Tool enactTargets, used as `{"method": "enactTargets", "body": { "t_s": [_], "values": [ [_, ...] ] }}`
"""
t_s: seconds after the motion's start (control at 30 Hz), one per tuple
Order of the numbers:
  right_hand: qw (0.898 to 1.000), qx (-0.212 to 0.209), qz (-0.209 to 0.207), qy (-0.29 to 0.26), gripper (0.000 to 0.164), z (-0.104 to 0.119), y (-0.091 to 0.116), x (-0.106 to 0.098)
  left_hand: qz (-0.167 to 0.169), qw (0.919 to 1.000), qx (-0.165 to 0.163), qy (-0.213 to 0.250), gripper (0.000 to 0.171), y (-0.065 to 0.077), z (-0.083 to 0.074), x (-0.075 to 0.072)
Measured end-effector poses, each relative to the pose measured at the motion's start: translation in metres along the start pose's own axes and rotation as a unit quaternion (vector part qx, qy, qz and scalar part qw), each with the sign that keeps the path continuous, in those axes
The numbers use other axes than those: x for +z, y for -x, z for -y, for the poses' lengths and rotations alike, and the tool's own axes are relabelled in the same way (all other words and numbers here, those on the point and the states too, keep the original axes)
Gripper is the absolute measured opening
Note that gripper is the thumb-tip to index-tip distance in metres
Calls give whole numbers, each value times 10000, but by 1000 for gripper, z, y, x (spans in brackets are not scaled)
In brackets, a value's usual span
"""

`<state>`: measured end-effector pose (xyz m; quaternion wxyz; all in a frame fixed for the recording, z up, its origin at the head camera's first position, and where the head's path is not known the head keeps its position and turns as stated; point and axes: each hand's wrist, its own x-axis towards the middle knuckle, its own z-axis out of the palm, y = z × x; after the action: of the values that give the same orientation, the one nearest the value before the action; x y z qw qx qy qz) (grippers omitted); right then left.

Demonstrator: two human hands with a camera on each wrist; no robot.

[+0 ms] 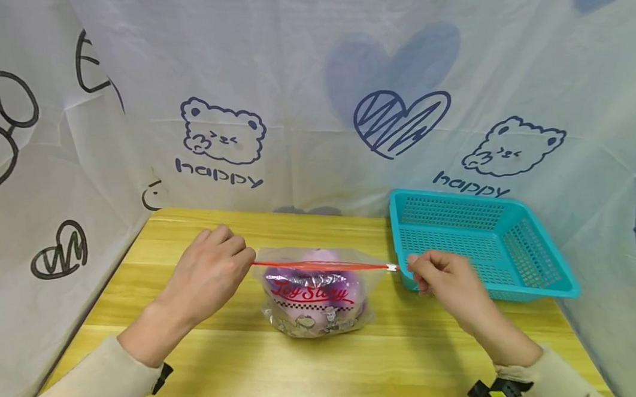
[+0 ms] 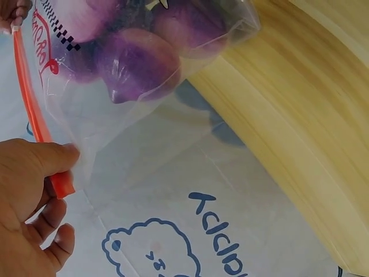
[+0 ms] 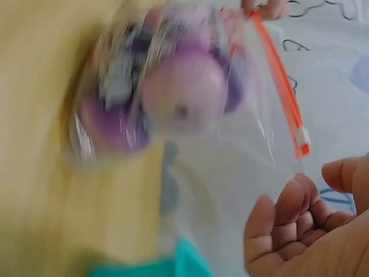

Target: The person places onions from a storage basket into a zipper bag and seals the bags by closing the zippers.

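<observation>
A clear zip bag with red "Toy Story" lettering holds several round purple things, one of them with a pointed tip. Across its top runs a red zip strip, which looks closed, with a white slider at the right end. My left hand pinches the strip's left end between thumb and finger. Just off the slider end is my right hand, its fingers loosely bent and holding nothing; the right wrist view shows a gap between that hand and the strip.
A turquoise perforated basket stands on the wooden table at the back right, close behind my right hand. White cloth printed with bears and hearts hangs behind the table and along its sides.
</observation>
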<state>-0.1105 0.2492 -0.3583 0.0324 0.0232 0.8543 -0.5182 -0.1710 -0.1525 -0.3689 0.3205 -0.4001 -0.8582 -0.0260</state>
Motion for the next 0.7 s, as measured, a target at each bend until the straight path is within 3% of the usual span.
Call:
{"method": "enactTargets", "body": {
  "t_s": [0.07, 0.17, 0.27, 0.5, 0.63, 0.7],
  "values": [
    [9939, 574, 365, -862, 40, -1, -2, 2, -6, 10000, 9, -13, 15, 0, 0, 1],
    [9709, 1235, 864, -1863, 40, -2, -5, 6, -9, 10000, 33, -19, 14, 1, 0, 1],
    [9474, 1569, 1207, -2513, 33, -3, -8, 8, -13, 10000, 55, -16, 14, 2, 1, 1],
    [9151, 1621, 1679, -3287, 16, -4, -9, 9, -47, 10000, 66, 34, 12, 4, 2, 1],
    [9042, 1526, 1812, -3554, 15, -9, -10, 10, -138, 9999, 23, 102, 14, 7, 4, 2],
    [9041, 1479, 1731, -3616, 16, -10, -9, 12, -178, 9997, 29, 144, 14, 8, 5, 2]
  ]
}}
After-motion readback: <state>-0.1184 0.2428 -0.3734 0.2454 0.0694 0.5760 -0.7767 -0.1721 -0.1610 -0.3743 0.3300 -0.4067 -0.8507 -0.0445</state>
